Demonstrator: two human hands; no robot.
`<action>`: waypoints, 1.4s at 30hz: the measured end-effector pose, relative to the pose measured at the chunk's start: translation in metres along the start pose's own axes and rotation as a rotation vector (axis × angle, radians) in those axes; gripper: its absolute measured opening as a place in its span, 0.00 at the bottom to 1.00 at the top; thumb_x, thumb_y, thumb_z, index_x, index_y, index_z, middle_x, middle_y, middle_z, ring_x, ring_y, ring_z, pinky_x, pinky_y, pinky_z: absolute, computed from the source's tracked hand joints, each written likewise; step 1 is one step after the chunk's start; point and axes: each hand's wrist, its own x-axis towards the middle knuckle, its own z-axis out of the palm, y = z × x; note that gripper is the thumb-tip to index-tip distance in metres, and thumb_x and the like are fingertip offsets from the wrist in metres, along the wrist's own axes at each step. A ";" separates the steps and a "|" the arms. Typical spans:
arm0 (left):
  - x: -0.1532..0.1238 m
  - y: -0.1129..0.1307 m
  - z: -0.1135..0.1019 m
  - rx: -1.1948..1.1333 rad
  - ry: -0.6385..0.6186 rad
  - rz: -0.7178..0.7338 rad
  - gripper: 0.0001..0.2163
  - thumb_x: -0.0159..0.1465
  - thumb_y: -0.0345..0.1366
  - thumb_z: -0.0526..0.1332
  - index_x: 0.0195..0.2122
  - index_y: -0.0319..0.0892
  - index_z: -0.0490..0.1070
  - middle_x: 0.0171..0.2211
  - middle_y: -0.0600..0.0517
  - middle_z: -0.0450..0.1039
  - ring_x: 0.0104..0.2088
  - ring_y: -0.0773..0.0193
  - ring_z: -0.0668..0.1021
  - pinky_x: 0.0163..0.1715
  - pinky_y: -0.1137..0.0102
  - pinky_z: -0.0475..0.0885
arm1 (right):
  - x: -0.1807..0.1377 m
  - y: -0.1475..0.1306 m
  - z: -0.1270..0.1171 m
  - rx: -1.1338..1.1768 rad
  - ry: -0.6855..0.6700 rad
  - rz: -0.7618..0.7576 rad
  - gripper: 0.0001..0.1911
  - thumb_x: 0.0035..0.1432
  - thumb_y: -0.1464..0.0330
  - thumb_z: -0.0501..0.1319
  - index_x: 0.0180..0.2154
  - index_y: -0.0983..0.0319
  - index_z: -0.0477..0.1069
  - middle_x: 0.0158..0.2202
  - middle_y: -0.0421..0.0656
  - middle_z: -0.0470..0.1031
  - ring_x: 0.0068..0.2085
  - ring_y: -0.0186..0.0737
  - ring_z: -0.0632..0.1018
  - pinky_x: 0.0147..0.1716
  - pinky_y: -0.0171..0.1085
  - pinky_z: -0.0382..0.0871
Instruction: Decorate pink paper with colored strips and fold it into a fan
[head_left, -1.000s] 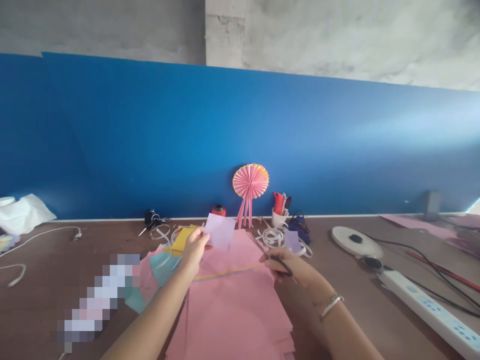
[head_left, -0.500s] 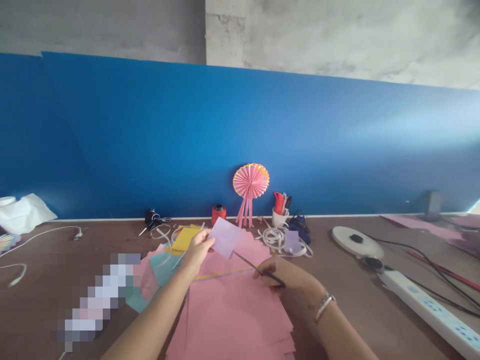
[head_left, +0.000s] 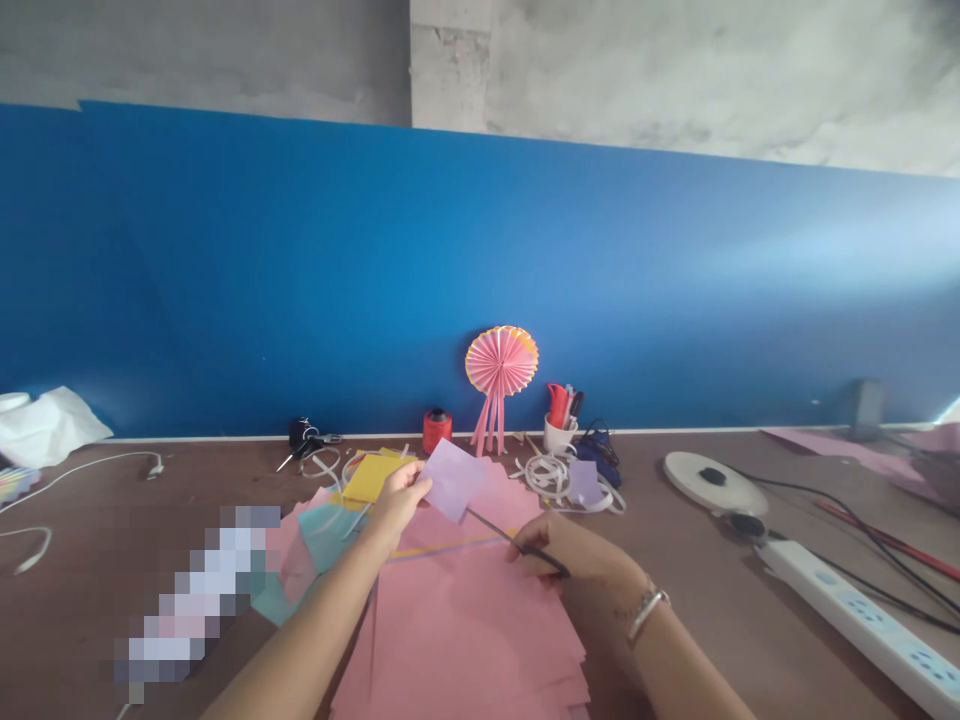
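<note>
Between its thumb and fingers, my left hand [head_left: 401, 497] pinches a small lilac square of paper [head_left: 453, 480] by its left edge. My right hand [head_left: 555, 548] is wrapped round dark-handled scissors [head_left: 495, 529], whose blades point up and left to the paper's lower right corner. Whether the blades touch the paper I cannot tell. Beneath both hands lies a stack of pink paper sheets [head_left: 480, 630], with a thin yellow and purple strip [head_left: 450, 548] across it. Yellow paper [head_left: 371, 478] and light blue paper [head_left: 330, 530] are left of the stack.
A pink pleated paper rosette [head_left: 502, 362] stands against the blue partition [head_left: 300, 270]. A red thread spool [head_left: 437, 431], a white cup of tools [head_left: 559, 434] and curled white strips [head_left: 549, 478] line the back. At right lie a white power strip [head_left: 847, 610] and round charger [head_left: 712, 482].
Almost nothing differs. The lilac paper has shifted very slightly right and down in my left hand, while the right hand and scissors stay in place.
</note>
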 end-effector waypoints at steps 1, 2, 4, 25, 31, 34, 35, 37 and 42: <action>0.000 0.000 0.000 0.000 -0.002 0.000 0.12 0.48 0.37 0.59 0.33 0.39 0.72 0.29 0.50 0.75 0.30 0.63 0.75 0.27 0.73 0.65 | 0.000 0.000 0.000 -0.001 0.003 0.000 0.14 0.43 0.64 0.64 0.34 0.64 0.76 0.17 0.38 0.69 0.17 0.29 0.69 0.18 0.27 0.62; 0.000 0.000 0.000 0.001 -0.003 0.000 0.12 0.48 0.37 0.59 0.33 0.39 0.72 0.29 0.50 0.75 0.30 0.63 0.75 0.27 0.73 0.65 | 0.000 0.000 0.000 -0.003 0.008 0.002 0.14 0.43 0.64 0.64 0.33 0.64 0.76 0.18 0.38 0.69 0.18 0.29 0.69 0.17 0.27 0.62; 0.000 0.000 0.000 0.004 -0.002 -0.001 0.12 0.48 0.36 0.59 0.33 0.39 0.72 0.29 0.50 0.75 0.30 0.63 0.75 0.27 0.73 0.65 | 0.000 -0.001 0.001 -0.006 0.014 0.007 0.13 0.43 0.64 0.64 0.33 0.64 0.76 0.18 0.38 0.69 0.18 0.29 0.69 0.17 0.27 0.62; -0.002 0.000 0.002 0.017 0.008 0.001 0.11 0.48 0.35 0.58 0.33 0.40 0.72 0.28 0.51 0.76 0.29 0.63 0.76 0.28 0.73 0.67 | -0.005 -0.011 0.000 -0.026 0.003 -0.004 0.09 0.43 0.66 0.63 0.29 0.64 0.76 0.15 0.36 0.66 0.16 0.27 0.65 0.16 0.27 0.60; 0.004 -0.013 -0.001 0.061 0.039 0.034 0.11 0.48 0.35 0.58 0.33 0.39 0.72 0.28 0.50 0.76 0.30 0.60 0.77 0.28 0.71 0.69 | -0.001 -0.003 -0.001 -0.071 0.002 0.025 0.10 0.43 0.65 0.64 0.30 0.64 0.75 0.15 0.36 0.67 0.15 0.28 0.66 0.16 0.27 0.59; 0.010 -0.021 -0.006 0.115 0.121 0.069 0.11 0.48 0.34 0.56 0.33 0.40 0.71 0.29 0.50 0.76 0.32 0.59 0.77 0.31 0.70 0.69 | 0.006 0.005 0.000 -0.101 0.068 0.078 0.14 0.42 0.67 0.64 0.34 0.63 0.71 0.15 0.36 0.70 0.15 0.31 0.68 0.16 0.28 0.60; 0.013 -0.023 -0.008 0.143 0.158 0.082 0.11 0.48 0.33 0.55 0.33 0.40 0.71 0.30 0.50 0.76 0.34 0.58 0.77 0.32 0.70 0.70 | 0.009 0.007 0.000 -0.122 0.132 0.085 0.14 0.43 0.67 0.63 0.35 0.63 0.70 0.16 0.37 0.70 0.16 0.32 0.69 0.16 0.29 0.60; 0.017 -0.027 -0.014 0.216 0.236 0.102 0.12 0.48 0.31 0.54 0.34 0.40 0.70 0.33 0.49 0.76 0.37 0.57 0.77 0.36 0.68 0.69 | 0.015 0.012 -0.001 -0.231 0.330 0.070 0.12 0.44 0.68 0.62 0.34 0.63 0.68 0.18 0.40 0.72 0.19 0.35 0.71 0.19 0.30 0.60; 0.015 -0.030 -0.028 0.428 0.378 0.123 0.20 0.47 0.23 0.55 0.43 0.38 0.68 0.44 0.40 0.72 0.48 0.49 0.71 0.49 0.58 0.62 | 0.025 0.024 -0.009 -0.609 0.674 0.122 0.06 0.46 0.72 0.60 0.30 0.64 0.71 0.30 0.49 0.76 0.32 0.43 0.74 0.27 0.34 0.57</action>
